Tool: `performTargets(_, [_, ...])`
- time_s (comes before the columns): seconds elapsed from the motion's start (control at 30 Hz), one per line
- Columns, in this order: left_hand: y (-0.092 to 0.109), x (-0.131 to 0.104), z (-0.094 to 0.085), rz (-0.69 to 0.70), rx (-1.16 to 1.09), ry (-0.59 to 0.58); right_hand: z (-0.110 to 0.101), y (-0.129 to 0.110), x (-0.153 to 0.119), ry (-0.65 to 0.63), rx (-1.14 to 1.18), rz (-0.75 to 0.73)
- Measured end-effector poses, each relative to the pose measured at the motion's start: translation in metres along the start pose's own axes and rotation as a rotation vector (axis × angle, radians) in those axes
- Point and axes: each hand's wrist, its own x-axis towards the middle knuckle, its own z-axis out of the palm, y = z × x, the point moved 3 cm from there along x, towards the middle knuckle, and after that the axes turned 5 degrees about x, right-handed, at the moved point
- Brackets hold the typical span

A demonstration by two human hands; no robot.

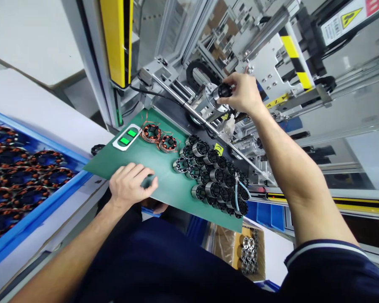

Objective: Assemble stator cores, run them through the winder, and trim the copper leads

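My right hand [241,92] is closed round a black and silver stator core [222,91], with thumb and fingers on its sides, at the round metal fixture [208,99] of the machine. My left hand [132,183] rests over the near edge of the green work surface [167,181], fingers curled and thumb apart, with nothing seen in it. Two copper-wound stators [151,132] lie on the surface near its far edge. Right of them stands a heap of bare stator cores [213,189], some stacked, with wire cutters [237,193] lying on top.
Two green-lit buttons [128,137] sit in a white panel at the left. A blue-edged bin [34,206] holds many wound stators. A cardboard box [261,252] with metal rings stands below. A metal rail [189,107] and a yellow post [113,42] border the machine.
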Motion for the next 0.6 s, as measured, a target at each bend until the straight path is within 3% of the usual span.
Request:
performTargets(0.3, [0.000,-0.002,0.003,0.004,0.000,0.037,-0.009,0.000,0.024,-0.152,-0.006,0.054])
performTargets(0.6, [0.000,-0.001,0.006,0.041,0.024,0.116,-0.019,-0.010,0.030,-0.298,-0.141,0.068])
